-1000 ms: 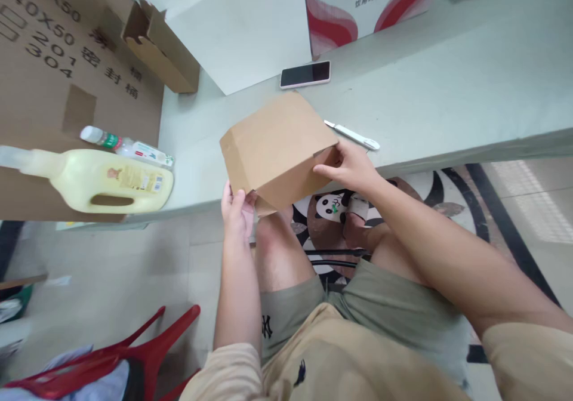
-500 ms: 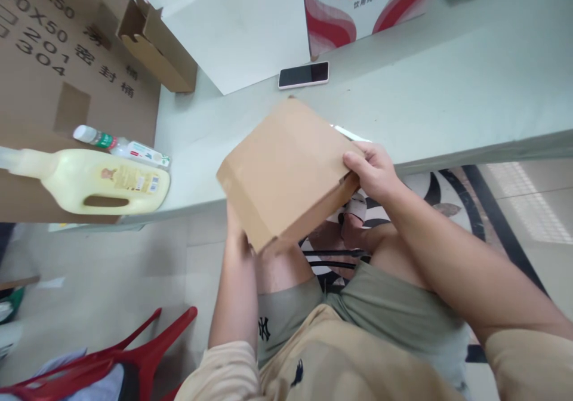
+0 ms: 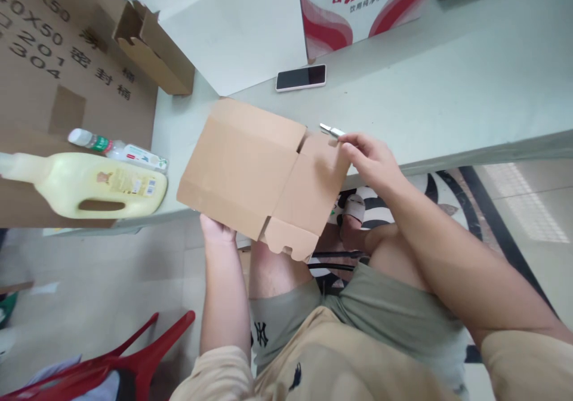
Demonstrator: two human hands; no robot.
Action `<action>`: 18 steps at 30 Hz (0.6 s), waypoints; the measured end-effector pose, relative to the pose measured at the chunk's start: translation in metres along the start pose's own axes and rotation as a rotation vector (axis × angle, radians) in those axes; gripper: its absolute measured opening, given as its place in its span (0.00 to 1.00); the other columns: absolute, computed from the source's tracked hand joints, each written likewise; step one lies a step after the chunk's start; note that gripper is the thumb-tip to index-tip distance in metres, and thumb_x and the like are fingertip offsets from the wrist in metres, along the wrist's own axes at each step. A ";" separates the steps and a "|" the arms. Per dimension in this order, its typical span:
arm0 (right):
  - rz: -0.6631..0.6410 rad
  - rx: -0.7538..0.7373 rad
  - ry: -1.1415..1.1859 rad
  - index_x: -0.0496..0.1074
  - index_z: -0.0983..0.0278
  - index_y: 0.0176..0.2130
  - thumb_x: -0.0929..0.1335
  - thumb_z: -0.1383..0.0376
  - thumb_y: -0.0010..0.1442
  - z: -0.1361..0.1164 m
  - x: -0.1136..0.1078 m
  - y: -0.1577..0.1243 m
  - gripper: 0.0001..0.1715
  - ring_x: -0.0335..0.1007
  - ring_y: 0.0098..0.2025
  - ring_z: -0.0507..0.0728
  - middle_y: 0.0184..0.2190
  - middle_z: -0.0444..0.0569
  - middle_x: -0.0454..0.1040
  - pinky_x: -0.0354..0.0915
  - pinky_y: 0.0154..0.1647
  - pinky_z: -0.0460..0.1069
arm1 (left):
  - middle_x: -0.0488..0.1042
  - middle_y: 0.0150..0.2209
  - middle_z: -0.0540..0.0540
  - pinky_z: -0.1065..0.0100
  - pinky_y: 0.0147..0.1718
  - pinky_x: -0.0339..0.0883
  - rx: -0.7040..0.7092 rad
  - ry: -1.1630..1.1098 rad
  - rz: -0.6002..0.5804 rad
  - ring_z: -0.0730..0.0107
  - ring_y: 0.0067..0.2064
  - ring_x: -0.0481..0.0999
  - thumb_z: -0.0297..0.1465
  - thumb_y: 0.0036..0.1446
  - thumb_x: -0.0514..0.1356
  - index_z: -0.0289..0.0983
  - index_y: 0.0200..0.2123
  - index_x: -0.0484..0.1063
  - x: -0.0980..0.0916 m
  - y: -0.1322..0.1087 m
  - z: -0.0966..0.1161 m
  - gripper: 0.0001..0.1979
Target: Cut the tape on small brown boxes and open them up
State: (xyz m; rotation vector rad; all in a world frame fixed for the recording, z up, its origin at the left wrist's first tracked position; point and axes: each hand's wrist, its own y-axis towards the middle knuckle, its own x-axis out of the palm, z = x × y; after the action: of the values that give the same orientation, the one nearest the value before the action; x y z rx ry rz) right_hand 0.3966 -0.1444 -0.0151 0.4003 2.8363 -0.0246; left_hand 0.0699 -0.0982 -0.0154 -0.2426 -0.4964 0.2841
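Note:
A brown cardboard box (image 3: 244, 162), flattened with its flaps unfolded, is held tilted over the table's front edge and my lap. My right hand (image 3: 371, 159) pinches the box's right-hand panel near its upper corner. My left hand (image 3: 217, 229) supports the lower left side from underneath; most of its fingers are hidden behind the cardboard. A notched flap (image 3: 290, 240) sticks out at the bottom. Just beyond my right fingertips lies a thin, pale-handled tool with a metal tip (image 3: 331, 130), partly covered, perhaps a utility knife.
A phone (image 3: 301, 78) lies on the pale table (image 3: 447, 79) in front of a white carton (image 3: 242, 31) and a red-and-white carton (image 3: 358, 16). To the left are a yellow detergent bottle (image 3: 102, 185), a small clear bottle (image 3: 96, 141) and an upright brown box (image 3: 156, 52). A red chair (image 3: 147, 353) stands lower left.
The cardboard box has opened out: its side panel and notched flap now spread to the right. My left hand has moved left with the main panel; my right hand has barely moved.

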 end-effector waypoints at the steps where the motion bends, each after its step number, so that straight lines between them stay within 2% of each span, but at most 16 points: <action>1: -0.041 0.076 0.075 0.74 0.60 0.49 0.68 0.47 0.60 0.001 0.000 0.000 0.25 0.73 0.38 0.58 0.41 0.51 0.77 0.69 0.36 0.54 | 0.84 0.35 0.47 0.61 0.38 0.80 0.000 -0.015 -0.007 0.63 0.38 0.83 0.37 0.69 0.48 0.38 0.45 0.78 0.003 0.000 0.001 0.19; 4: -0.140 0.223 0.300 0.72 0.58 0.52 0.72 0.40 0.53 0.003 0.003 0.000 0.36 0.74 0.38 0.60 0.41 0.51 0.78 0.69 0.32 0.52 | 0.84 0.37 0.46 0.59 0.42 0.79 -0.025 -0.048 -0.075 0.63 0.40 0.83 0.38 0.69 0.49 0.38 0.44 0.78 0.020 0.004 0.004 0.19; 6: -0.136 0.256 0.427 0.73 0.58 0.49 0.74 0.41 0.49 0.004 0.005 0.001 0.36 0.76 0.39 0.61 0.41 0.52 0.79 0.70 0.33 0.53 | 0.84 0.40 0.45 0.60 0.47 0.77 0.007 -0.066 -0.153 0.62 0.45 0.82 0.40 0.69 0.50 0.39 0.45 0.77 0.035 0.009 0.004 0.18; 9: -0.006 0.268 0.519 0.74 0.60 0.43 0.76 0.44 0.46 0.003 0.007 0.003 0.31 0.76 0.39 0.60 0.40 0.52 0.79 0.71 0.34 0.52 | 0.82 0.49 0.42 0.58 0.55 0.74 0.099 -0.079 -0.231 0.57 0.57 0.78 0.49 0.66 0.51 0.40 0.47 0.77 0.056 0.020 -0.002 0.23; 11: 0.069 0.273 0.490 0.75 0.61 0.40 0.76 0.43 0.45 0.001 0.006 0.003 0.31 0.74 0.35 0.58 0.38 0.51 0.79 0.69 0.30 0.50 | 0.81 0.51 0.42 0.57 0.57 0.73 0.101 -0.048 -0.210 0.54 0.60 0.76 0.50 0.61 0.56 0.40 0.47 0.77 0.061 0.030 -0.011 0.23; 13: 0.046 0.293 0.435 0.75 0.61 0.39 0.77 0.43 0.44 -0.002 0.007 0.001 0.31 0.73 0.32 0.56 0.35 0.50 0.79 0.66 0.26 0.49 | 0.82 0.49 0.41 0.58 0.58 0.72 0.059 -0.004 -0.145 0.54 0.59 0.77 0.45 0.58 0.62 0.38 0.45 0.76 0.060 0.041 -0.023 0.19; 15: -0.037 0.311 0.413 0.75 0.61 0.39 0.78 0.43 0.42 -0.005 0.007 -0.004 0.32 0.74 0.33 0.57 0.36 0.50 0.80 0.67 0.25 0.48 | 0.83 0.46 0.42 0.59 0.56 0.73 0.023 0.017 -0.092 0.57 0.54 0.80 0.41 0.55 0.65 0.38 0.43 0.76 0.056 0.049 -0.033 0.16; 17: -0.074 0.315 0.440 0.75 0.61 0.40 0.78 0.45 0.42 -0.009 0.006 -0.007 0.32 0.76 0.35 0.59 0.37 0.50 0.80 0.69 0.26 0.49 | 0.83 0.42 0.43 0.61 0.52 0.75 0.009 -0.020 -0.104 0.60 0.49 0.82 0.42 0.56 0.64 0.38 0.42 0.76 0.056 0.053 -0.039 0.16; 18: -0.047 0.308 0.470 0.75 0.61 0.39 0.79 0.46 0.41 -0.011 0.003 -0.009 0.31 0.76 0.36 0.59 0.37 0.51 0.80 0.70 0.26 0.50 | 0.83 0.41 0.43 0.63 0.49 0.76 0.007 -0.060 -0.124 0.61 0.46 0.83 0.44 0.58 0.61 0.38 0.42 0.76 0.058 0.053 -0.041 0.17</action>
State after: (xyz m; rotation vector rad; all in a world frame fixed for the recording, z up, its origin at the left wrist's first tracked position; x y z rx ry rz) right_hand 0.3886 -0.1513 -0.0054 0.4522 3.3147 -0.4357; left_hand 0.1279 -0.0365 -0.0409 -0.1962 -0.5675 0.1720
